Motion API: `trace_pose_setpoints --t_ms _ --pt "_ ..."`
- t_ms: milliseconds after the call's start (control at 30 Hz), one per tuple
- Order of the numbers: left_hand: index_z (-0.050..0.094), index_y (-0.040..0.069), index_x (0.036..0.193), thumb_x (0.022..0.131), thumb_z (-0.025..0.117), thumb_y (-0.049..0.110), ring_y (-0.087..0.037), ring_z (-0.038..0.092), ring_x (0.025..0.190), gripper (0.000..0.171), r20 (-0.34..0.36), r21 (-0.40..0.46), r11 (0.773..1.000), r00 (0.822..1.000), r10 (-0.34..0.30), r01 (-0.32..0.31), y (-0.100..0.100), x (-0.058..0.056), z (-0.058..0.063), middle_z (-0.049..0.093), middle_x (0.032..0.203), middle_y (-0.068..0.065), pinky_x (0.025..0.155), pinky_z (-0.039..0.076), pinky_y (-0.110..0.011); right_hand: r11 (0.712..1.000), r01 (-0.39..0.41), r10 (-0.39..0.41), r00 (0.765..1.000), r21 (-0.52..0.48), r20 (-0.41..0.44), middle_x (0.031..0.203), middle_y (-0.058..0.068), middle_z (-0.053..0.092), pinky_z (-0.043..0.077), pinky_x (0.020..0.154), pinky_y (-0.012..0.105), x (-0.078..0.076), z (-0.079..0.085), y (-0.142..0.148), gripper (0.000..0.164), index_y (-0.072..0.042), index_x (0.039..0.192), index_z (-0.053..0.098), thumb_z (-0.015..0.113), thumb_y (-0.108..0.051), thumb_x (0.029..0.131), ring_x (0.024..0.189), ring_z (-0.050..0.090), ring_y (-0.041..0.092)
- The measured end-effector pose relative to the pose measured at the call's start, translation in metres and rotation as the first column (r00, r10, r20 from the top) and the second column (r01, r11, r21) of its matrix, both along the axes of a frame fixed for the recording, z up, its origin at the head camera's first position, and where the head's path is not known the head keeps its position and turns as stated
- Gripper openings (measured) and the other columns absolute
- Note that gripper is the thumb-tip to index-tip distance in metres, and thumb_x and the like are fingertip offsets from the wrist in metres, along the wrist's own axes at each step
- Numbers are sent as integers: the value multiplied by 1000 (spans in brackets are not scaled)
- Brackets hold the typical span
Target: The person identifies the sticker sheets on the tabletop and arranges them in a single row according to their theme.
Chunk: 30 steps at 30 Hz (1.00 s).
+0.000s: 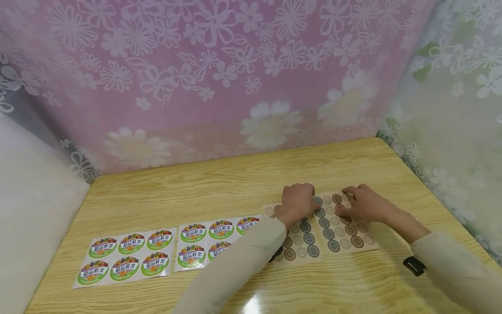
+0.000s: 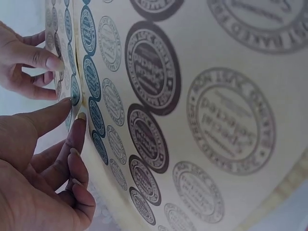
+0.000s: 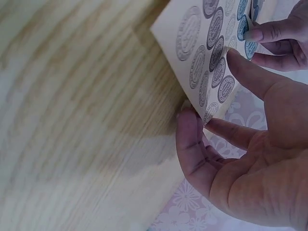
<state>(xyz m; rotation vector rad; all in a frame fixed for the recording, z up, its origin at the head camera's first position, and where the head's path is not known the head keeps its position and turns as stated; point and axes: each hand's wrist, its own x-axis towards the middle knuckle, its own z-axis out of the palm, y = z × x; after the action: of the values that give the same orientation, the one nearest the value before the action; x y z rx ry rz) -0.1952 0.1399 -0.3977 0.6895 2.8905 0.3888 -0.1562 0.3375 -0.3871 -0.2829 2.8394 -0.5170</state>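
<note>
On the right of the table, two cream sticker sheets with round brown, blue and pale stamps lie side by side. My left hand is at the far left corner of the right-hand sticker sheet. In the left wrist view, the thumb and a finger of the left hand pinch that sheet's edge by the seam. At its far right corner, my right hand holds the sheet with the thumb on top and fingers about the edge. The left-hand sticker sheet lies partly under my left forearm.
Two white sheets of round fruit stickers lie at the left: one outer sheet and one inner sheet, the latter partly hidden by my left sleeve. Flowered curtains hang behind and right of the wooden table.
</note>
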Motion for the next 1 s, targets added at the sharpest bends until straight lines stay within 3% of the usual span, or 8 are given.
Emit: trace_pose_setpoints --t_ms 267,467,633,767,1000 --pt "61 23 74 84 70 49 -12 51 61 28 -53 -79 996 998 -36 32 1 0 -1 53 60 9 70 40 -32 1000 8 -8 1000 11 -27 94 21 54 43 65 40 4 -4 0 80 16 127 48 74 -45 81 83 47 30" --pt "60 26 75 85 67 50 -14 46 73 27 -91 -155 987 994 -61 46 1 0 -1 56 71 8 81 37 -35 999 38 -37 999 39 -19 103 27 50 45 58 39 6 -4 0 80 10 129 50 71 -51 81 80 51 28" --pt "64 28 93 88 62 48 -15 44 83 20 -118 -185 982 991 -71 48 -2 1 -1 56 87 7 83 36 -35 997 53 -52 998 47 -22 108 31 47 45 54 38 6 -4 -1 81 7 130 50 70 -53 81 74 55 25" --pt "62 31 114 92 55 50 -16 45 93 30 -128 -190 981 989 -69 44 -10 2 3 54 100 5 85 36 -35 997 48 -47 999 59 -22 109 32 47 45 55 40 6 -6 -1 82 8 131 50 68 -55 82 76 56 28" --pt "55 29 134 96 50 47 -20 48 115 42 -105 -98 995 994 -19 9 -51 -8 23 53 124 3 95 38 -41 995 63 -60 997 82 -39 121 38 43 47 64 56 5 0 3 81 7 134 48 58 -59 87 99 51 52"
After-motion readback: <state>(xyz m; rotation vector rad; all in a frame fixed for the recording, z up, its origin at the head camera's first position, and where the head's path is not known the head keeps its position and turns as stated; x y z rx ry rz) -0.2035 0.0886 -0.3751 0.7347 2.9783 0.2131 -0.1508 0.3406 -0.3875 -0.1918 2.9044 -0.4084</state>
